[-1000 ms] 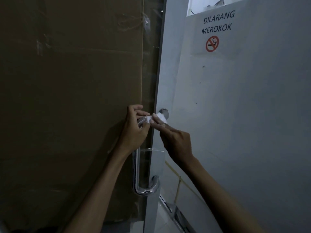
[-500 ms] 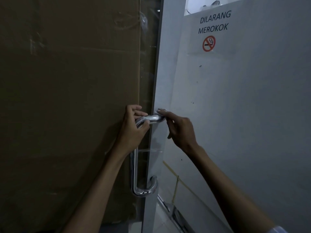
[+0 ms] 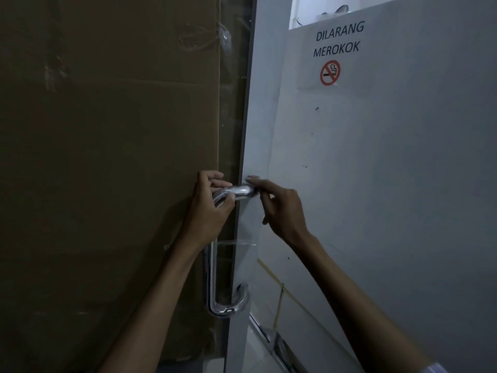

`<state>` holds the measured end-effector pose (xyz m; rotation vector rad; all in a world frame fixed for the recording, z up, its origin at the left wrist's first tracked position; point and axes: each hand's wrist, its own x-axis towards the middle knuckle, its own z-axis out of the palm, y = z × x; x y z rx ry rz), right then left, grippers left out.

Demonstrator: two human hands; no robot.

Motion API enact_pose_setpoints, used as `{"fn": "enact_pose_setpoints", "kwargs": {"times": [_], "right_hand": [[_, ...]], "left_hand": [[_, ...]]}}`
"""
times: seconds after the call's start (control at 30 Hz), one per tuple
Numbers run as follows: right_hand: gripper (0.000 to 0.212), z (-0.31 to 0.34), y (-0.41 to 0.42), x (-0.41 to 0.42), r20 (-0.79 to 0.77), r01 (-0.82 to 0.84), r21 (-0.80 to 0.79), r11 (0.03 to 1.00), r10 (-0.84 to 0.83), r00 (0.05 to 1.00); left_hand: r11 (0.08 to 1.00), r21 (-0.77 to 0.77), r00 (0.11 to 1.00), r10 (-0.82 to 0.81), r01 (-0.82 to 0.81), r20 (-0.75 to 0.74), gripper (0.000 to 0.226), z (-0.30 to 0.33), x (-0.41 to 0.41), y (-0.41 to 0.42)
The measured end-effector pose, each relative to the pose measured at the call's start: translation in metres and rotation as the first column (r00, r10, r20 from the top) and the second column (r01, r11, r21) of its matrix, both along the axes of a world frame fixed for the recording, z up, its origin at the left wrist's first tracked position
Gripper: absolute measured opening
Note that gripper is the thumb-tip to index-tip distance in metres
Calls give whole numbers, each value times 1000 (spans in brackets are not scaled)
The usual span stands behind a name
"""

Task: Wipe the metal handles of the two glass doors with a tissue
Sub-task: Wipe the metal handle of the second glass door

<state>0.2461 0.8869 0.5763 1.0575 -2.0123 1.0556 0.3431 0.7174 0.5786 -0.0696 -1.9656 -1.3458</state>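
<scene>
Chrome catches what little light there is: from your head camera, the metal handle runs down the glass door edge, its upper bend between your hands. Your left hand wraps that bend, probably to steady the door. Your right hand pinches the handle's top end; the tissue is hidden, so you cannot tell whether it is inside. A sign on the wall reads "DILARANG MEROKOK" above a no-smoking symbol.

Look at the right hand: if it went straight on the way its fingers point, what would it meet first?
Probably the left hand, gripping the metal handle at its upper bend; the right hand already touches that bar.
</scene>
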Motion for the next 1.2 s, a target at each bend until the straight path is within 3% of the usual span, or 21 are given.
{"fn": "enact_pose_setpoints", "kwargs": {"times": [0.13, 0.27, 0.37, 0.43, 0.47, 0.6, 0.77, 0.9, 0.97, 1.2], "right_hand": [[38, -2, -5, 13, -138, 42, 71, 997, -31, 990], [38, -9, -5, 16, -69, -120, 102, 988, 127, 989], [37, -5, 1, 17, 62, -181, -185, 966, 195, 979], [37, -4, 3, 11, 132, -84, -389, 918, 145, 981], [37, -5, 1, 7, 165, -31, -412, 911, 108, 980], [41, -26, -18, 12, 157, 7, -327, 945, 47, 986], [44, -36, -24, 30, 22, -155, -206, 966, 163, 986], [37, -29, -21, 24, 185, -37, -466, 884, 139, 973], [38, -31, -26, 26, 235, 13, -504, 864, 123, 964], [38, -32, -23, 40, 113, -210, -289, 934, 251, 961]], "left_hand": [[1000, -2, 1000, 13, -13, -23, 44, -1, -3, 1], [1000, -3, 999, 14, -14, -29, 48, 0, -1, 3], [1000, 2, 1000, 2, -2, -13, 45, 1, -1, 2], [1000, -2, 1000, 9, -9, -12, 43, 1, -1, 1], [1000, -2, 1000, 12, -12, -15, 42, 0, -1, 1], [1000, -3, 1000, 10, -10, -3, 42, -1, -1, 1], [1000, -1, 1000, 5, -5, -5, 47, -1, -1, 2], [1000, 4, 1000, 11, -11, 3, 44, 0, -2, 1], [1000, -1, 1000, 20, -20, -3, 43, 0, -2, 1], [1000, -5, 1000, 8, -8, -10, 47, -2, -1, 1]]}}
